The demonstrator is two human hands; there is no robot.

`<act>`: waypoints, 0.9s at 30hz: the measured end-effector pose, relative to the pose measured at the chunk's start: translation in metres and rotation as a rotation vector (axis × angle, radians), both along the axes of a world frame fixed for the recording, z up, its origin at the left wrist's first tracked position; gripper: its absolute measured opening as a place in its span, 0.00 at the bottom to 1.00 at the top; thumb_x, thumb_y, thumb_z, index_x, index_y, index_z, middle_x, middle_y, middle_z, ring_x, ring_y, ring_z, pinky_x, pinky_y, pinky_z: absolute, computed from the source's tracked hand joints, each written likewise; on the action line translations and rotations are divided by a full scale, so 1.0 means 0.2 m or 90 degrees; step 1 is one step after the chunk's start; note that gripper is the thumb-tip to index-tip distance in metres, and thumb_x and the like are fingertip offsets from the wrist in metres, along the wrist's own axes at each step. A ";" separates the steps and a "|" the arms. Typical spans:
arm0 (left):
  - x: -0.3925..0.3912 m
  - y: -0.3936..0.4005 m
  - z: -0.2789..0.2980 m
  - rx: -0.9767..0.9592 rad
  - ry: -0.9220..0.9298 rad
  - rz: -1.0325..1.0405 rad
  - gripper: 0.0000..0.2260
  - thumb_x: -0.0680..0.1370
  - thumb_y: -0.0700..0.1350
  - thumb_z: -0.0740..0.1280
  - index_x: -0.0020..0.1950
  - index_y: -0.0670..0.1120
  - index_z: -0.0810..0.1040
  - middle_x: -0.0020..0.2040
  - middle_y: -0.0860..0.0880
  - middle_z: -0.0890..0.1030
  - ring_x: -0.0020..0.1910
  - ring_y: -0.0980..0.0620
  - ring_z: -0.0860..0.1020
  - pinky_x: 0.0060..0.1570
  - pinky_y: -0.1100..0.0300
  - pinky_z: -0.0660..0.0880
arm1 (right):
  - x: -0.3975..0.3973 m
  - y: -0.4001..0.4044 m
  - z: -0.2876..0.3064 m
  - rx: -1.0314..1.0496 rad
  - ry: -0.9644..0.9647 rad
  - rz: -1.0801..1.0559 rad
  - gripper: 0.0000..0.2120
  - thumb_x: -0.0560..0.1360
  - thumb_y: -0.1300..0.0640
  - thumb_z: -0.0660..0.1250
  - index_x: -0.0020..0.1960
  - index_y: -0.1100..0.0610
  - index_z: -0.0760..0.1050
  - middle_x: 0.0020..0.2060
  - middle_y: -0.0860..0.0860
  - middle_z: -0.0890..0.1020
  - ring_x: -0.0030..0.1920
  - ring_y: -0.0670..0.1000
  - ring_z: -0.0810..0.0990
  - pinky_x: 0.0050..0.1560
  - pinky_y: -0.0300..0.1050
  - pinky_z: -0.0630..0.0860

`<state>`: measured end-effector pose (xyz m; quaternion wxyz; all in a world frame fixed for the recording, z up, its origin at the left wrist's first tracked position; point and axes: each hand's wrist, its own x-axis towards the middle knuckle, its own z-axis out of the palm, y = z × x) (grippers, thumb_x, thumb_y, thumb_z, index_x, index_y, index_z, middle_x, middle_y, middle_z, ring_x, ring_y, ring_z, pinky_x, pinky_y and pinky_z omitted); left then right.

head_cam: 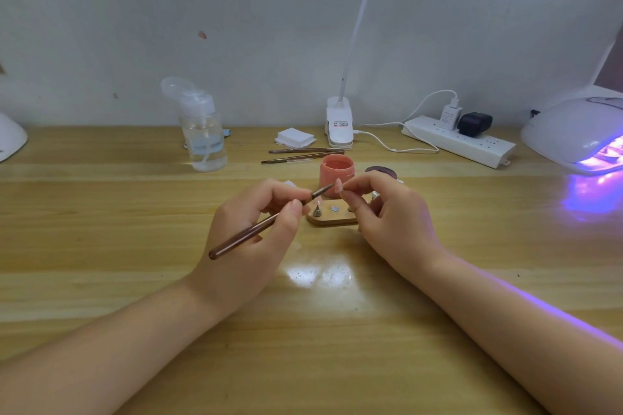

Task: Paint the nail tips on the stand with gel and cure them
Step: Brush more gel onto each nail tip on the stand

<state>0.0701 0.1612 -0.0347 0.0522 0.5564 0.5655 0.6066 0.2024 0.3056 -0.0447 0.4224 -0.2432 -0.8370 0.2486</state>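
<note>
No writing can be read: the label on the white clip lamp [339, 123] is too small to make out. The left hand [249, 229] has its grip clamped on a brown brush [266, 221], whose long axis runs from lower left up to the right, bristle end pointing at a pink nail tip [338, 185]. The right hand [387, 216] pinches that nail tip between thumb and forefinger, holding it just above the wooden stand [332, 220] on the counter [101, 229]. Behind the stand sits an open pink jar [337, 170], a dark lid [382, 172] beside it. At far right a white curing lamp [576, 131] glows purple. Two spare brushes [303, 154] lie near a clear pump bottle [204, 135].
</note>
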 end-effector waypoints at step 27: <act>-0.02 0.03 -0.01 0.000 -0.141 -0.023 0.08 0.77 0.43 0.63 0.50 0.45 0.82 0.44 0.51 0.86 0.46 0.57 0.83 0.43 0.72 0.73 | -0.01 0.01 -0.01 -0.037 0.015 0.029 0.02 0.76 0.56 0.70 0.46 0.54 0.81 0.38 0.43 0.82 0.27 0.52 0.74 0.38 0.56 0.77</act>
